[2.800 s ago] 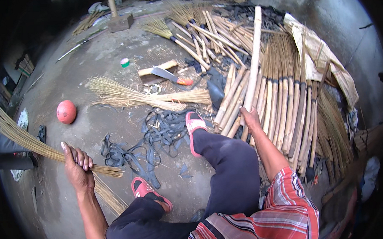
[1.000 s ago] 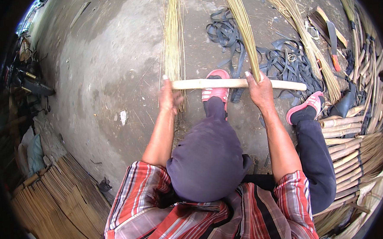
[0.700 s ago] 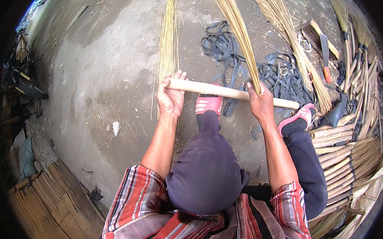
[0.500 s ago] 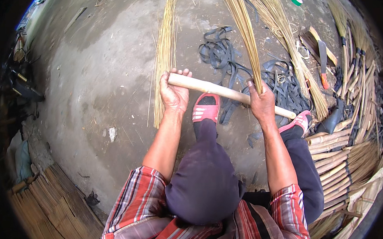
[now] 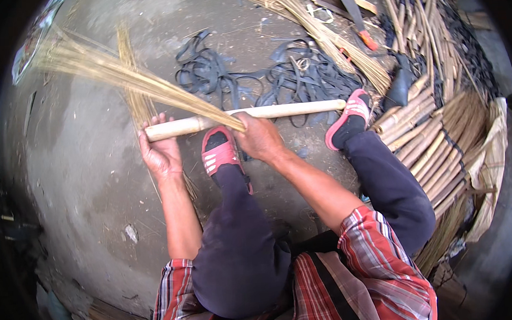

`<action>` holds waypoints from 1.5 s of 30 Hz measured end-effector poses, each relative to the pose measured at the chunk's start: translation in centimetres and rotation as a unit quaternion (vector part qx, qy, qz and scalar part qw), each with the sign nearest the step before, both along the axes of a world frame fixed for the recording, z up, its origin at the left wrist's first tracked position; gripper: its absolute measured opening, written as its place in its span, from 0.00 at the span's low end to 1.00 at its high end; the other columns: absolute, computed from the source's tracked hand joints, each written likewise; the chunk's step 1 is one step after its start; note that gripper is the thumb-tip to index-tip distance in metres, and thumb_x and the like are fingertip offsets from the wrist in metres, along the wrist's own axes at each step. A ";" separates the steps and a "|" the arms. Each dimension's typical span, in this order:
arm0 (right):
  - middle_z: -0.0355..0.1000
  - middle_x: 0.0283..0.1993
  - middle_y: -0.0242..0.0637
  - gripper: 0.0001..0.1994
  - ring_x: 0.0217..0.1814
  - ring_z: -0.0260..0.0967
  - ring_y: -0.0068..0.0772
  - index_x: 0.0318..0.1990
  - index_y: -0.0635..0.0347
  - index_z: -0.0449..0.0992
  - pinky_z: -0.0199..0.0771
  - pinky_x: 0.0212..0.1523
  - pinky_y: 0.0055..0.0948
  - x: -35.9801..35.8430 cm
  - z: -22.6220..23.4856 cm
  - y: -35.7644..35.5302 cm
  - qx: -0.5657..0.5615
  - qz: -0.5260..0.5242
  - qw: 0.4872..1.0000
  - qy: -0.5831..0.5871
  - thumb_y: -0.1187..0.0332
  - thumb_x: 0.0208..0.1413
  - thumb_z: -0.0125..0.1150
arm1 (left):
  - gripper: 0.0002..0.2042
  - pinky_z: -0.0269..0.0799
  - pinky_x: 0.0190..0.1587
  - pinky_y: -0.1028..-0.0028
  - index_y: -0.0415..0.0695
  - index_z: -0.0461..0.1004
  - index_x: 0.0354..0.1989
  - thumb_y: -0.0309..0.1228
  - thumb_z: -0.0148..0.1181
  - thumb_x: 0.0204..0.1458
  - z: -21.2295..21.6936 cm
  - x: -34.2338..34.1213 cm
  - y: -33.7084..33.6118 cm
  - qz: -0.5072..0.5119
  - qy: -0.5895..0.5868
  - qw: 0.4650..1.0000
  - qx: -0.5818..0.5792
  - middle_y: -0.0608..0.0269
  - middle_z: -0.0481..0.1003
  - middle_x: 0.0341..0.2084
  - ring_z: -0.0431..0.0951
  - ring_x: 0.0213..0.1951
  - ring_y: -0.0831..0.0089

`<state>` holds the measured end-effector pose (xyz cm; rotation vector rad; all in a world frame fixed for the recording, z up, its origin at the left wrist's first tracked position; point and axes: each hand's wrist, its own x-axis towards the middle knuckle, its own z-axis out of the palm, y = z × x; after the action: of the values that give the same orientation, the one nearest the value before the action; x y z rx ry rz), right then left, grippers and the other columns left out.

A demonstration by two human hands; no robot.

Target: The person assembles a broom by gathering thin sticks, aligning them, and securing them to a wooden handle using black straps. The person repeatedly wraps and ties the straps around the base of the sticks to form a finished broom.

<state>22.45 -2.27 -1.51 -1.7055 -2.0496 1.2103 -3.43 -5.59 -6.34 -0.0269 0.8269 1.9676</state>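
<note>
A pale bamboo pole (image 5: 302,108) lies level across in front of me, its thick end cradled in my left hand (image 5: 162,153). That palm faces up, with the thumb on one side of the pole and the fingers curled on the other. My right hand (image 5: 259,138) is closed around the narrow end of a bundle of thin straw-coloured bristles (image 5: 148,83), against the pole's middle. The bundle fans out toward the far left, its tip blurred. The pole's thin end reaches my pink sandal (image 5: 346,120); my other sandal (image 5: 219,153) is below the pole.
Dark rubber strips (image 5: 303,70) lie tangled beyond the pole. Another bristle bundle (image 5: 128,56) is on the floor at left, and a larger one (image 5: 343,54) at right. A knife with an orange handle (image 5: 368,39) rests farther right. Finished-looking brooms (image 5: 435,162) are stacked beside my right leg.
The bristle bundle has swung from pointing straight away to the far left. My right hand has moved along the pole toward my left hand. The whole view has shifted to the right.
</note>
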 end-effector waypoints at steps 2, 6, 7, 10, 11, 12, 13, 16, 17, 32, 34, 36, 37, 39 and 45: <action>0.82 0.41 0.52 0.17 0.45 0.80 0.61 0.53 0.56 0.78 0.79 0.45 0.53 -0.1 0.6 -0.2 0.021 0.003 1.000 0.013 0.56 0.64 0.66 | 0.13 0.67 0.68 0.42 0.45 0.72 0.51 0.41 0.53 0.71 0.1 0.3 -0.1 0.000 0.007 1.000 -0.022 0.50 0.78 0.50 0.76 0.59 0.50; 0.82 0.41 0.52 0.16 0.45 0.81 0.60 0.54 0.55 0.77 0.79 0.46 0.54 0.4 0.5 -0.3 0.070 0.002 0.997 -0.015 0.59 0.62 0.67 | 0.16 0.68 0.69 0.43 0.42 0.69 0.55 0.43 0.54 0.71 2.6 1.4 0.0 -0.006 0.029 0.999 -0.039 0.45 0.74 0.56 0.72 0.65 0.46; 0.82 0.41 0.51 0.16 0.45 0.81 0.59 0.54 0.54 0.77 0.79 0.46 0.54 0.5 0.3 -0.1 0.089 -0.001 0.995 -0.036 0.60 0.62 0.67 | 0.17 0.67 0.69 0.42 0.41 0.68 0.55 0.42 0.54 0.71 3.6 1.8 0.1 0.006 0.031 0.997 -0.072 0.44 0.73 0.57 0.71 0.66 0.45; 0.82 0.40 0.51 0.16 0.42 0.82 0.57 0.51 0.55 0.79 0.80 0.44 0.53 1.1 0.3 1.4 0.116 0.014 0.989 -0.088 0.58 0.61 0.70 | 0.31 0.60 0.74 0.44 0.35 0.60 0.69 0.51 0.48 0.72 6.9 3.0 0.4 -0.046 0.061 0.997 0.003 0.38 0.64 0.68 0.62 0.73 0.42; 0.82 0.38 0.51 0.17 0.40 0.82 0.56 0.50 0.56 0.80 0.80 0.43 0.52 1.4 0.8 2.3 0.120 0.006 0.991 -0.055 0.57 0.60 0.71 | 0.34 0.58 0.75 0.44 0.34 0.58 0.72 0.53 0.47 0.72 7.9 3.2 0.3 -0.061 0.068 0.995 0.037 0.37 0.62 0.70 0.61 0.73 0.42; 0.82 0.37 0.51 0.17 0.39 0.82 0.55 0.49 0.56 0.80 0.81 0.41 0.51 1.8 1.7 3.6 0.130 -0.008 0.991 -0.018 0.56 0.60 0.71 | 0.38 0.54 0.77 0.46 0.33 0.53 0.76 0.56 0.45 0.71 8.6 3.4 0.7 -0.080 0.069 0.991 0.077 0.35 0.59 0.73 0.58 0.75 0.44; 0.82 0.36 0.51 0.17 0.38 0.82 0.54 0.48 0.57 0.81 0.81 0.40 0.50 2.1 3.0 4.9 0.112 -0.026 0.993 -0.010 0.55 0.60 0.72 | 0.37 0.55 0.76 0.47 0.33 0.55 0.75 0.55 0.46 0.71 8.9 3.6 1.0 -0.088 0.098 0.991 0.038 0.35 0.60 0.72 0.59 0.75 0.44; 0.81 0.31 0.48 0.19 0.33 0.82 0.47 0.44 0.58 0.82 0.80 0.35 0.45 4.0 9.5 9.4 0.232 -0.083 0.969 -0.025 0.50 0.61 0.71 | 0.33 0.61 0.73 0.49 0.33 0.62 0.70 0.53 0.49 0.71 8.6 3.8 1.3 -0.129 0.203 0.970 -0.018 0.38 0.65 0.69 0.64 0.73 0.49; 0.80 0.28 0.46 0.20 0.31 0.81 0.44 0.44 0.58 0.82 0.80 0.34 0.44 4.8 12.1 10.8 0.272 -0.117 0.955 -0.031 0.48 0.61 0.71 | 0.32 0.61 0.73 0.49 0.35 0.64 0.68 0.53 0.50 0.70 8.0 4.0 1.4 -0.157 0.196 0.965 -0.071 0.40 0.65 0.69 0.64 0.72 0.49; 0.49 0.18 0.20 0.16 0.14 0.44 0.18 0.35 0.51 0.68 0.47 0.15 0.24 17.7 11.9 7.8 -0.005 -0.502 0.636 0.586 0.54 0.77 0.50 | 0.19 0.82 0.58 0.44 0.38 0.67 0.55 0.39 0.64 0.66 1.1 5.7 -3.8 -0.206 -0.047 0.976 -0.048 0.41 0.77 0.49 0.81 0.55 0.47; 0.48 0.19 0.21 0.16 0.14 0.44 0.18 0.37 0.55 0.68 0.49 0.15 0.25 19.2 8.6 6.3 0.004 -0.589 0.600 0.542 0.56 0.78 0.46 | 0.17 0.83 0.58 0.44 0.38 0.68 0.53 0.38 0.63 0.67 0.9 4.6 -4.5 -0.193 -0.010 0.977 -0.091 0.42 0.77 0.49 0.81 0.56 0.47; 0.49 0.19 0.21 0.11 0.15 0.45 0.18 0.39 0.58 0.70 0.50 0.15 0.25 19.1 6.4 4.6 0.033 -0.614 0.606 0.504 0.65 0.76 0.49 | 0.17 0.80 0.62 0.43 0.38 0.66 0.56 0.34 0.63 0.67 0.6 3.6 -4.6 -0.169 0.003 0.976 -0.135 0.44 0.76 0.50 0.79 0.59 0.46; 0.49 0.19 0.21 0.10 0.15 0.44 0.18 0.38 0.59 0.70 0.49 0.16 0.24 18.6 5.8 4.0 0.057 -0.638 0.609 0.468 0.68 0.75 0.49 | 0.17 0.78 0.63 0.43 0.38 0.66 0.56 0.33 0.63 0.66 0.3 3.5 -4.5 -0.143 -0.004 0.981 -0.129 0.44 0.75 0.50 0.78 0.59 0.45; 0.55 0.20 0.23 0.11 0.16 0.49 0.18 0.37 0.61 0.75 0.51 0.16 0.27 16.7 5.3 3.2 0.114 -0.628 0.650 0.412 0.64 0.69 0.64 | 0.17 0.75 0.66 0.43 0.39 0.66 0.57 0.30 0.63 0.66 -0.2 3.8 -3.9 -0.070 -0.023 0.990 -0.121 0.44 0.75 0.49 0.77 0.61 0.44; 0.68 0.24 0.27 0.18 0.23 0.66 0.25 0.49 0.67 0.79 0.69 0.26 0.32 8.4 6.0 4.0 0.185 -0.327 0.922 0.098 0.57 0.73 0.59 | 0.17 0.68 0.67 0.44 0.40 0.72 0.48 0.42 0.53 0.65 -0.2 5.6 0.3 0.029 -0.112 0.993 -0.021 0.46 0.77 0.45 0.78 0.54 0.46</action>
<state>30.83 1.75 4.51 -1.7674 -1.3052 0.6845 2.16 -5.32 -6.54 -0.2928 0.7265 1.9581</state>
